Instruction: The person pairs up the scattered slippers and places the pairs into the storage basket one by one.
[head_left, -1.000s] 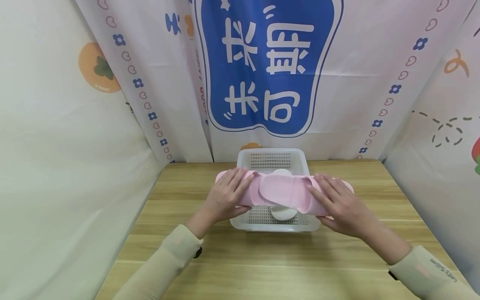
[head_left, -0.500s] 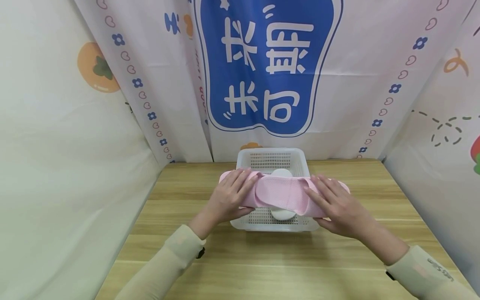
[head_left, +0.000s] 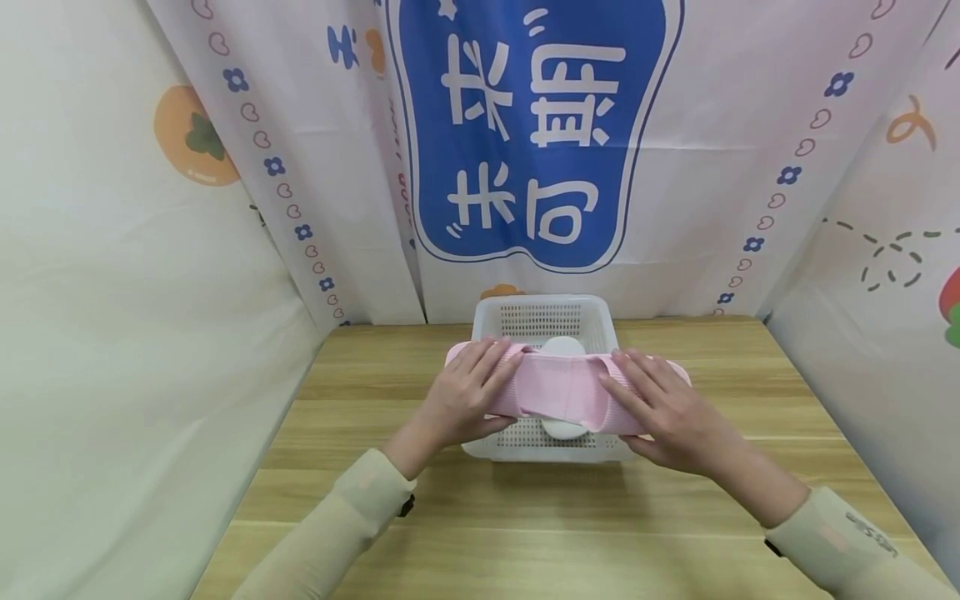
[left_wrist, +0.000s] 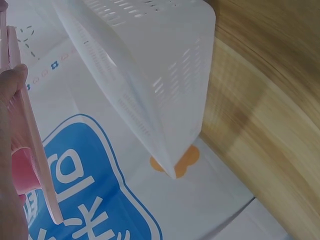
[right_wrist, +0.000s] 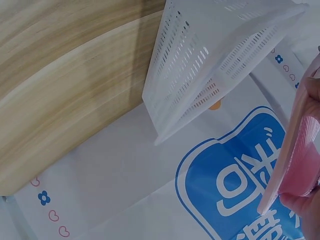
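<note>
In the head view, a pair of pink slippers is held sideways above a white plastic basket, their flat heel parts overlapping in the middle. My left hand grips the left pink slipper over its ribbed strap, with the thumb underneath. On the other side, my right hand holds the right pink slipper the same way. The wrist views show the slipper soles edge-on, apart from the basket. A white rounded thing lies in the basket, its middle hidden behind the slippers.
The basket has slotted walls and stands at the back of a wooden table. Behind it hangs a white curtain with a blue printed panel. Fabric walls close in the left and right sides.
Both hands have moved slightly towards each other, sliding the two slippers together so that they overlap more. The basket has stayed where it was.
</note>
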